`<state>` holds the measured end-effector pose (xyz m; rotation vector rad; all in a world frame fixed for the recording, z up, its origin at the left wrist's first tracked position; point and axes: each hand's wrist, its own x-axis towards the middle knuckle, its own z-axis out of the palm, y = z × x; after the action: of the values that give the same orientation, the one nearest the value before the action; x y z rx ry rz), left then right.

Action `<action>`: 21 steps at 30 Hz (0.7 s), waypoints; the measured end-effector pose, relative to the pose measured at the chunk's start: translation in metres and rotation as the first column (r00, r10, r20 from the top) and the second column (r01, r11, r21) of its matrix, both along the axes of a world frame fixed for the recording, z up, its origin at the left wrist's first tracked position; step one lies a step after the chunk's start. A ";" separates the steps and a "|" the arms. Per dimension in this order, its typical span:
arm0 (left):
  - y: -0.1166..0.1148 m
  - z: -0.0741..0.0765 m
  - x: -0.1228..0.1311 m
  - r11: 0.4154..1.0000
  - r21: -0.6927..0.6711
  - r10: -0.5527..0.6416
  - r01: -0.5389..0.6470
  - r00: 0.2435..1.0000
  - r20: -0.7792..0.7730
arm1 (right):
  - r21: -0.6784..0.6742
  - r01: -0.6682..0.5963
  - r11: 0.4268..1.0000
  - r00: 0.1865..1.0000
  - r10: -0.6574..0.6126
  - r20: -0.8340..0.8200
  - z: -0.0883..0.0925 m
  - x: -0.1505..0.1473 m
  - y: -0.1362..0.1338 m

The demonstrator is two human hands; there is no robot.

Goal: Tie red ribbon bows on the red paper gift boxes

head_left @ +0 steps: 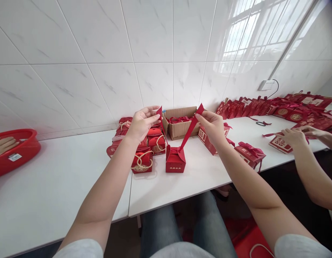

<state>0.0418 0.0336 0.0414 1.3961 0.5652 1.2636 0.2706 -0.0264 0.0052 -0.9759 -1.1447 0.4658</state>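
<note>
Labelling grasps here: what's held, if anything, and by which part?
Red ribbon, near its two ends: left hand pinches one, right hand the other, above the small red box.

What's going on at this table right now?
The person's left hand and right hand each hold up one end of a flat red ribbon above a small red cardboard box with gold lettering. The ribbon is not tied in a bow. The box stands upright on the white table, beside red boxes with twisted gold cords. Behind it, an open brown cardboard carton holds more red material. To the right, another person's hands handle a red-and-white packet.
</note>
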 end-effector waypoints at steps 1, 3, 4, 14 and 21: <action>0.000 0.001 0.001 1.000 -0.001 -0.001 0.001 1.000 0.009 | -0.003 0.000 1.000 1.000 0.000 0.011 0.000 -0.001 0.001; 0.000 0.002 0.002 1.000 0.002 -0.010 0.010 1.000 0.027 | -0.010 -0.012 1.000 0.999 0.013 0.029 0.001 -0.005 0.003; 0.000 0.003 0.003 1.000 0.004 -0.015 0.015 0.999 0.034 | -0.015 -0.022 1.000 0.999 0.023 0.033 0.000 -0.006 0.003; 0.004 0.006 0.007 0.998 0.043 0.050 -0.054 0.996 0.076 | -0.050 0.014 0.999 0.998 -0.011 0.070 -0.001 -0.019 0.021; 0.009 0.004 0.009 0.998 -0.001 0.062 -0.062 0.994 0.093 | -0.009 0.001 1.000 0.997 0.000 0.077 0.005 -0.026 0.021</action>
<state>0.0511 0.0425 0.0453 1.3227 0.5466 1.3722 0.2444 -0.0059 0.0099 -1.0092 -1.2122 0.4370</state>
